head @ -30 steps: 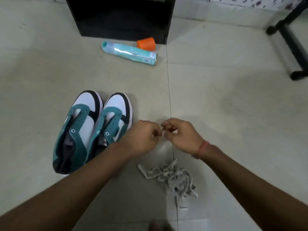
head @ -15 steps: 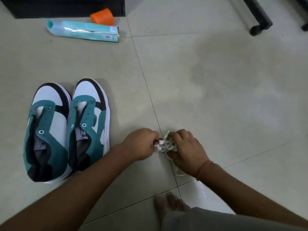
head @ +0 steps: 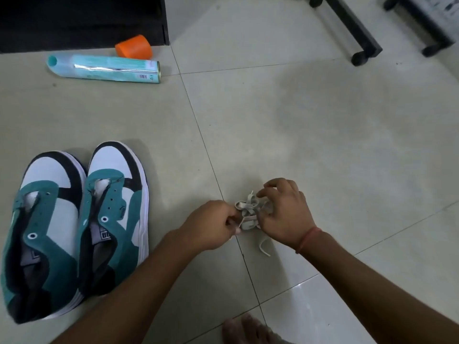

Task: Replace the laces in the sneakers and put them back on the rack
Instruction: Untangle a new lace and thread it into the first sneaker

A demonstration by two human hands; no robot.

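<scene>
Bunching laces [head: 247, 211] between left hand [head: 211, 223], right hand [head: 285, 214].

1. The teal spray can [head: 104, 69], lying on its side on the floor, bears a small barcode and a round symbol near its base; its label print is too blurred to read.
2. The tongue tag of the right-hand sneaker [head: 114, 217] shows blocky dark characters, not legible.
3. No other writing can be read.
</scene>
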